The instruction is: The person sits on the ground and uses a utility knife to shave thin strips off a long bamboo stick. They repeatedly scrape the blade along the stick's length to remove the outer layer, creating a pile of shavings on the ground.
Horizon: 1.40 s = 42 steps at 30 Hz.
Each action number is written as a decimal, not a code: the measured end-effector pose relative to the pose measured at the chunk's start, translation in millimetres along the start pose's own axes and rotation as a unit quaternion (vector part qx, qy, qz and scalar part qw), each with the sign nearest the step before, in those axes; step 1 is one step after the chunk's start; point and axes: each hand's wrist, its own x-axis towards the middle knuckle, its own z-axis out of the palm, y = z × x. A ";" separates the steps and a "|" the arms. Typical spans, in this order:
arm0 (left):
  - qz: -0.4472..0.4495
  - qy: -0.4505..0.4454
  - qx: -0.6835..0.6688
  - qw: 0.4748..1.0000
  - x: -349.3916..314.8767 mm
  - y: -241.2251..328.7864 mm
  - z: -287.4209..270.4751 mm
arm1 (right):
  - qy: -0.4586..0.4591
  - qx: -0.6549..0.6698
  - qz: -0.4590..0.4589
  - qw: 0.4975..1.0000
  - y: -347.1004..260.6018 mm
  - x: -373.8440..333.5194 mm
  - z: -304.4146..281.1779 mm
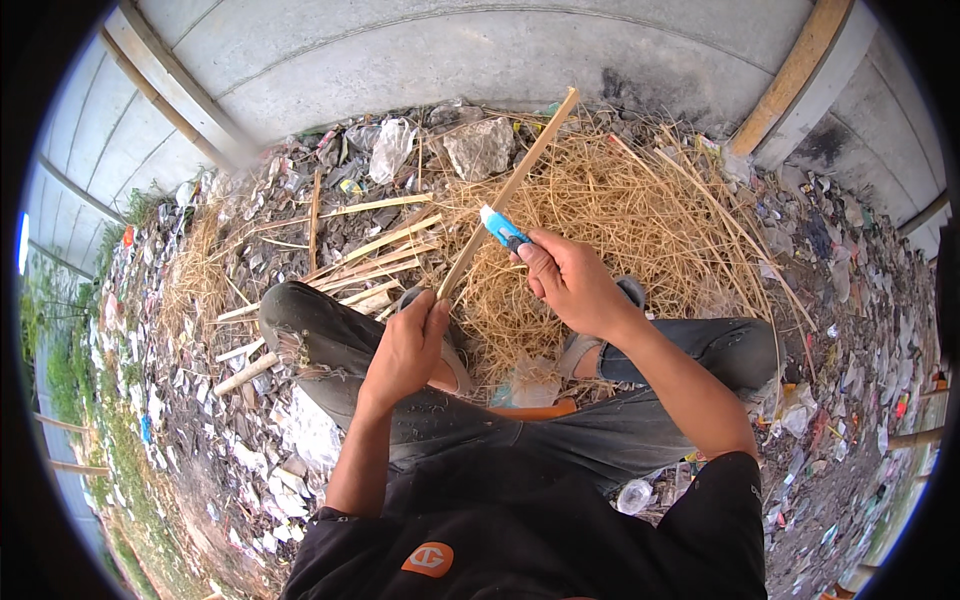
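My left hand (405,345) is closed round the lower end of a long pale bamboo strip (533,150), which slants up and away to the right. In my right hand (573,280) is a blue box cutter (504,229), gripped by its dark rear part. The cutter's pale front end lies against or just over the middle of the strip; whether its blade touches cannot be made out. Beneath both hands, between my bent legs, spreads a heap of thin straw-coloured shavings (600,200).
Several split bamboo strips (370,245) lie left of the shavings, by my left knee. A rock (480,150) and a crumpled clear plastic bag (392,150) sit near the grey concrete wall (480,60). Litter covers the ground on both sides. A wooden post (795,75) leans at the wall's right.
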 end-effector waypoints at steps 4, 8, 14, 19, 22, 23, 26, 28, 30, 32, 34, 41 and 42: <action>0.013 0.001 -0.001 1.000 0.3 -0.3 1.5 | 0.009 0.010 0.014 1.000 4.0 0.6 -0.2; -0.011 -0.014 -0.004 1.000 -0.3 6.3 -1.0 | 0.008 -0.005 0.015 1.000 11.4 2.4 -1.4; 0.023 -0.002 0.011 1.000 -0.1 0.1 0.5 | 0.014 0.003 0.027 1.000 4.7 1.4 -1.3; 0.001 -0.012 0.020 1.000 0.7 4.7 -1.4 | 0.010 0.004 0.016 1.000 9.7 2.2 -2.1; 0.000 -0.008 0.014 1.000 1.1 4.9 -1.9 | 0.000 0.018 0.017 1.000 6.1 1.8 -1.7; 0.001 -0.006 0.010 1.000 1.3 4.8 -1.7 | -0.003 0.025 0.018 1.000 4.2 1.5 -1.8; 0.009 -0.003 0.011 1.000 1.2 3.7 -1.5 | -0.008 0.021 0.005 1.000 3.2 0.8 -1.4; 0.008 -0.005 0.014 1.000 0.9 3.3 -1.9 | -0.020 0.022 0.017 0.999 0.8 0.3 -2.2; 0.008 -0.005 0.015 1.000 1.0 4.1 -1.7 | -0.029 0.036 0.021 0.999 2.8 -0.1 -3.0; 0.007 -0.003 0.016 1.000 1.0 4.4 -1.2 | -0.039 0.062 0.016 0.997 11.0 0.5 -2.3; 0.008 -0.001 0.011 1.000 0.9 2.5 -0.3 | -0.047 0.086 0.017 0.995 10.6 0.1 -2.6; 0.013 0.002 0.011 1.000 3.0 4.0 0.2 | -0.011 -0.125 -0.070 0.990 3.6 -6.2 10.9; 0.018 0.002 0.015 1.000 3.9 3.4 1.5 | -0.007 -0.132 -0.051 0.990 5.7 -6.1 15.3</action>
